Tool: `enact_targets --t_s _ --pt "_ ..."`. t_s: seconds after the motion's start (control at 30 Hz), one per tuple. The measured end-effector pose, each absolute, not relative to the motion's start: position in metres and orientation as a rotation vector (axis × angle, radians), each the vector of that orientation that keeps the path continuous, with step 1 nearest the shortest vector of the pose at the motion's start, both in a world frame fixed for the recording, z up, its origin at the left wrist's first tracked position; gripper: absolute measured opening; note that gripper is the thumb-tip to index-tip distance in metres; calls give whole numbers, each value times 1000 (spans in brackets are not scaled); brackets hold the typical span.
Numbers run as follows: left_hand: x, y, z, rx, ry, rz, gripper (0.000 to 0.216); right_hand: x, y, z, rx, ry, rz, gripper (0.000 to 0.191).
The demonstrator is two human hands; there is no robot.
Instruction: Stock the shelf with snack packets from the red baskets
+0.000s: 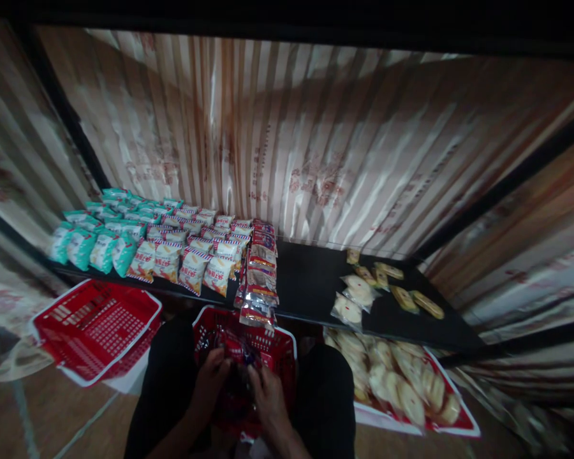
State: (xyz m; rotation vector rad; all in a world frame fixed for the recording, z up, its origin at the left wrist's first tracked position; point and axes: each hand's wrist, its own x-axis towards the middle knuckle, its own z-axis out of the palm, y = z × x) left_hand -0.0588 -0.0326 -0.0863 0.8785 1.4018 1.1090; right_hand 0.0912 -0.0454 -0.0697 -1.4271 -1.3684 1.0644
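Between my knees stands a red basket [284, 360] with a white rim. Over it, a dark red and purple plastic packet [234, 347] is held between both hands. My left hand [212, 376] has its fingers closed on the packet's left side. On the other side, my right hand [268, 390] pinches the packet's right edge. The lower part of the basket is dark, so I cannot make out what lies there. Just beyond it, a row of red and silver packets [262, 280] runs from the shelf's front edge to the back.
On the black shelf [306, 274] stand teal bags [104, 248] and white-orange snack bags [194, 271]. Farther right lie pale round packs [348, 308] and yellow packs [404, 298]. A red basket [95, 331] is at left; another [463, 424] holds several wrapped breads [397, 389]. Black posts frame the shelf.
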Motion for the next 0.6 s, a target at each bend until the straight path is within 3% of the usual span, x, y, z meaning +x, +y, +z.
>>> enact_targets --t_s 0.2,0.4,0.6 --pt "-53 -36 -66 1028 1265 945 41 97 -30 -49 -1422 -1143 1088 40" --pt "-43 -26 -34 1046 1272 1000 34 100 -19 -32 -1364 -945 1145 48" --pt "-32 -8 -22 1064 1275 1020 30 107 -18 -23 -1355 -918 1144 43"
